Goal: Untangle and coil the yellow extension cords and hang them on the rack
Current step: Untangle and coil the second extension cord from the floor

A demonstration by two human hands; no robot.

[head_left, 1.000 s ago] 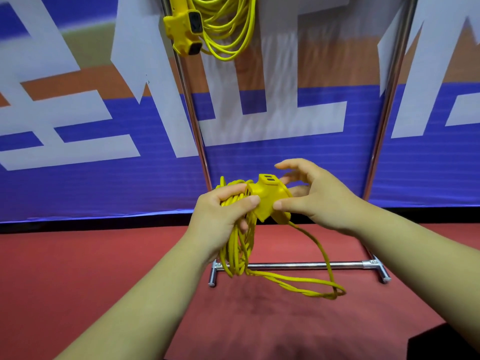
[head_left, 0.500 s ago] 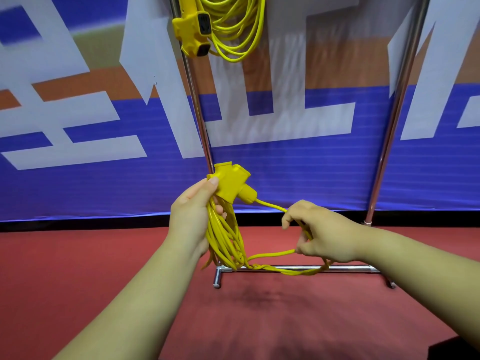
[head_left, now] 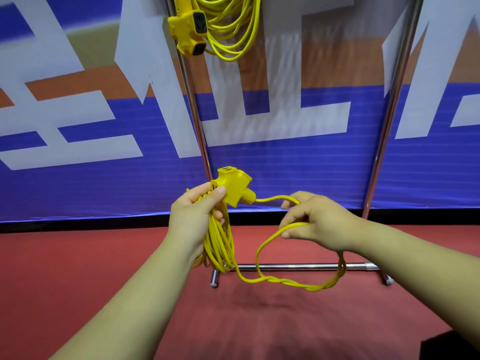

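Fingers of the left hand [head_left: 193,219] are curled tight around a bundle of yellow cord coils [head_left: 220,248], with the thumb on the yellow socket block [head_left: 233,187] at the bundle's 12 o'clock. The coils hang toward 6 o'clock. At 3 o'clock of that fist, the right hand [head_left: 319,222] pinches the loose strand [head_left: 285,280] between narrowed fingers [head_left: 293,234]. The strand sags into a twisted loop before the rack's base bar [head_left: 298,267]. At the frame's 12 o'clock a second coiled cord [head_left: 231,27] hangs on the rack. Behind stands a blue-and-white banner [head_left: 298,165], with red floor [head_left: 104,255] below.
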